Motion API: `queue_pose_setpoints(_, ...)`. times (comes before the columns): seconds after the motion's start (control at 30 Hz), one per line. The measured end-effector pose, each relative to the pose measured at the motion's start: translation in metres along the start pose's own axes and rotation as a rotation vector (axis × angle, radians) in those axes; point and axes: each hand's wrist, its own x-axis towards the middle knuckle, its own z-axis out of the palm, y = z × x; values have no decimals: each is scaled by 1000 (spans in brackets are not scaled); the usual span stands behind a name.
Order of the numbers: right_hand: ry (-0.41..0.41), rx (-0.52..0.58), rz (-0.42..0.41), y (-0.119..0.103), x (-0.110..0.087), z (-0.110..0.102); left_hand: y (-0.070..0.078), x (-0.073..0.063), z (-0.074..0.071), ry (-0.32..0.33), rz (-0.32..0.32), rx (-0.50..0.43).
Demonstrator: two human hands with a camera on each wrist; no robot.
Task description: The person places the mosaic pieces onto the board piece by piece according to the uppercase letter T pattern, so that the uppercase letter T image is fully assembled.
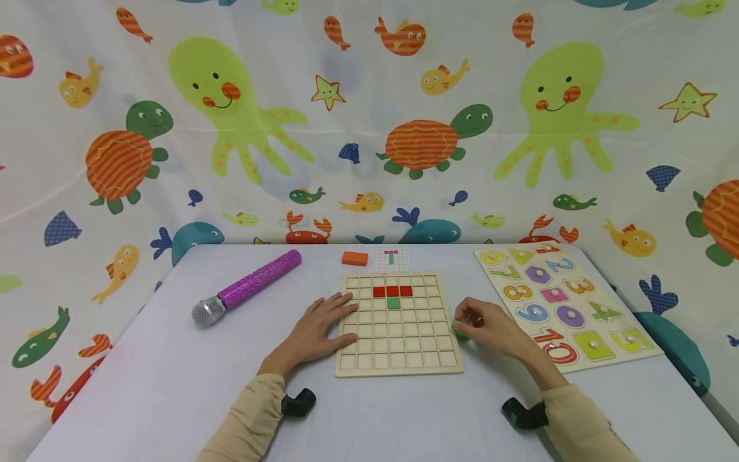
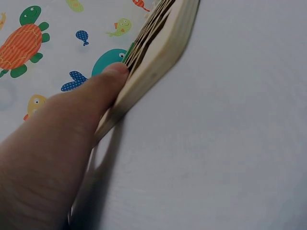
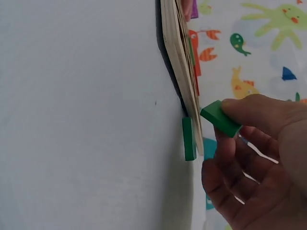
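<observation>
A wooden grid board (image 1: pixel 398 371) lies flat on the white table. Three red square tiles (image 1: pixel 392 291) form a row in its upper part, and one green tile (image 1: pixel 393 303) sits directly under the middle one. My left hand (image 1: pixel 320 327) rests on the board's left edge with fingers spread. Just off the right edge, my right hand (image 1: pixel 496 330) pinches a green square tile (image 3: pixel 220 119) between thumb and finger, tilted and raised. A second loose green tile (image 3: pixel 189 139) lies on the table beside the board, mostly hidden by my hand in the head view.
Behind the board are an orange block (image 1: pixel 355 258) and a pattern card (image 1: pixel 391 259) with a red and green T. A purple glitter microphone (image 1: pixel 248 287) lies at the left. A number-and-shape peg puzzle (image 1: pixel 577 308) lies at the right, close to my right forearm.
</observation>
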Motion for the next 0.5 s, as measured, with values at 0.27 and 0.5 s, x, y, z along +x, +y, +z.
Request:
queue_pose_setpoints(0.27, -49, 47, 39, -8, 8, 5, 1, 0, -2, -20, -16, -6)
queue_pose_setpoints(0.5, -15, 68, 36, -13, 19, 13, 0, 0, 0, -11, -10, 2)
